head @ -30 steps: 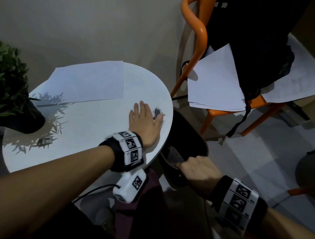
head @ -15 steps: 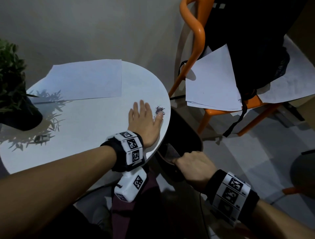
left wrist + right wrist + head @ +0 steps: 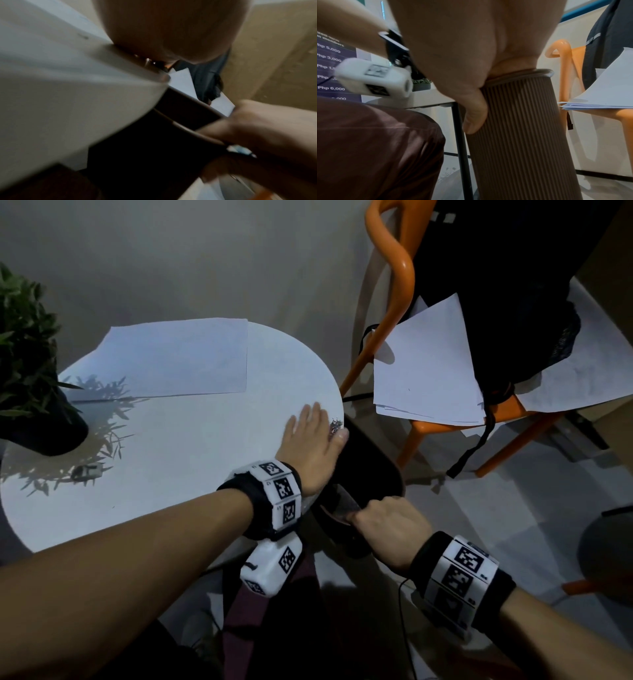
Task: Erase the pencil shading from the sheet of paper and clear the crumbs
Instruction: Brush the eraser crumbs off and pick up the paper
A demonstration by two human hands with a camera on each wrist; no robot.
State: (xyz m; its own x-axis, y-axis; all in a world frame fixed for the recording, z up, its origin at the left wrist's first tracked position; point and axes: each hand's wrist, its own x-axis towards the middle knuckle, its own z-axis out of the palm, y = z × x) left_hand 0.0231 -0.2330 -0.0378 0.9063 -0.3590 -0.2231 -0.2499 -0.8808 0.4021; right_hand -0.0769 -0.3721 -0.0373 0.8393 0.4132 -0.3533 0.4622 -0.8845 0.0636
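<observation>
Resting flat on the round white table (image 3: 164, 460), your left hand (image 3: 310, 445) lies at the table's right edge, in the middle of the head view, with its fingers straight and close together, holding nothing. A small dark heap of eraser crumbs (image 3: 336, 425) sits right at the rim, touching the edge of that hand by the thumb side. Just past the rim and lower down is a tall ribbed brown waste bin (image 3: 522, 135), whose dark opening (image 3: 371, 467) shows in the head view directly beside the crumbs. Your right hand (image 3: 390, 529), at lower centre right of the head view, grips the bin's rim: in the right wrist view the thumb (image 3: 475, 115) presses down the ribbed outer wall while the other fingers curl over the lip, out of sight. The sheet of paper (image 3: 178, 361) lies flat at the upper left of the table, well apart from both hands; its surface looks plain, and no shading can be made out from here. A dark potted plant (image 3: 30, 378) stands at the left edge of the frame, throwing leaf shadows across the table. At upper right, an orange chair (image 3: 397, 272) holds a stack of loose white papers (image 3: 428, 371) and a black bag (image 3: 513, 285). The left wrist view is blurred and shows mostly the table's edge and the bin.
</observation>
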